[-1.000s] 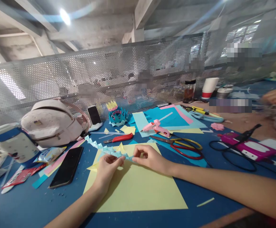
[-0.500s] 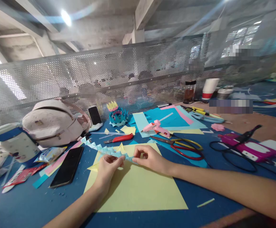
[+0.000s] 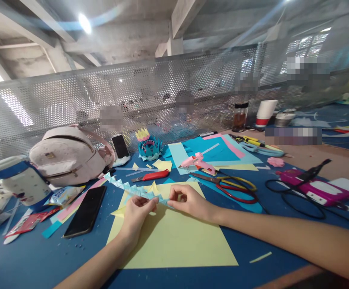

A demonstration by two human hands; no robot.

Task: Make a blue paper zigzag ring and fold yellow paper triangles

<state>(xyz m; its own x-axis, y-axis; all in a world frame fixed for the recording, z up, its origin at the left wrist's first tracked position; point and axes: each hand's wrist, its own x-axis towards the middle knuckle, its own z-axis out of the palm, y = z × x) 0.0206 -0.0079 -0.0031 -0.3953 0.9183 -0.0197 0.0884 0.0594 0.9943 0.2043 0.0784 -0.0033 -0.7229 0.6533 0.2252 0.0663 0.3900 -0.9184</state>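
1. The left hand (image 3: 135, 214) pinches the near end of a folded light-blue paper chain (image 3: 132, 188) between thumb and fingertips, its grip closed on the strip.
2. The right hand (image 3: 189, 200) meets it from the right, fingers curled and closed on the same end of the chain, just beside the left fingertips.
3. The chain runs from both hands toward the far left, over the upper edge of a large yellow paper sheet (image 3: 174, 241) lying on the blue tabletop (image 3: 27, 261).
4. A black phone (image 3: 86, 210) lies left of the sheet, near a pale backpack (image 3: 67, 154).
5. Beyond the hands sit a red utility knife (image 3: 152, 175), a pink glue gun (image 3: 197, 161) and red-and-yellow scissors (image 3: 231, 188), with a blue paper flower (image 3: 149, 146) further back.
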